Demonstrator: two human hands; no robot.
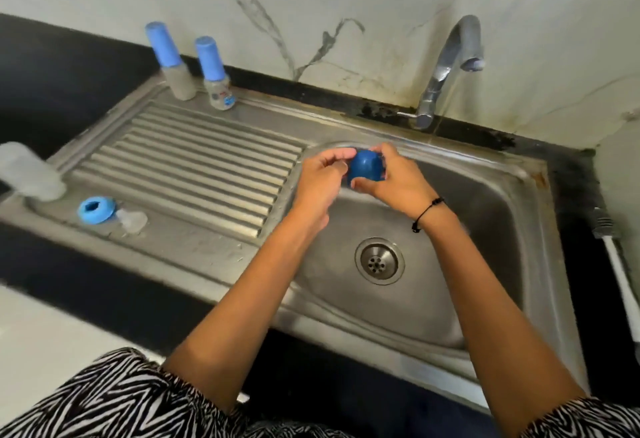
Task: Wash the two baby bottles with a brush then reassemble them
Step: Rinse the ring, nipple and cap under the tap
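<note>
Both my hands hold a dark blue bottle cap (366, 168) over the left edge of the sink basin (485, 216). My right hand (391, 181) grips it from the right and below. My left hand (323, 174) pinches its left side with fingertips. On the drainboard at the front left lie a light blue screw ring (96, 209) and a clear silicone teat (133, 220). A clear bottle body (29, 171) lies at the far left, blurred. Two small bottles with tall blue caps, one (173, 60) and the other (215, 72), stand at the back of the drainboard.
The tap (446, 67) at the back right runs a thin stream of water. The drain (379, 261) sits mid-basin. The ribbed drainboard (207, 160) spans the left. A white-handled brush (613, 247) lies on the black counter at the right.
</note>
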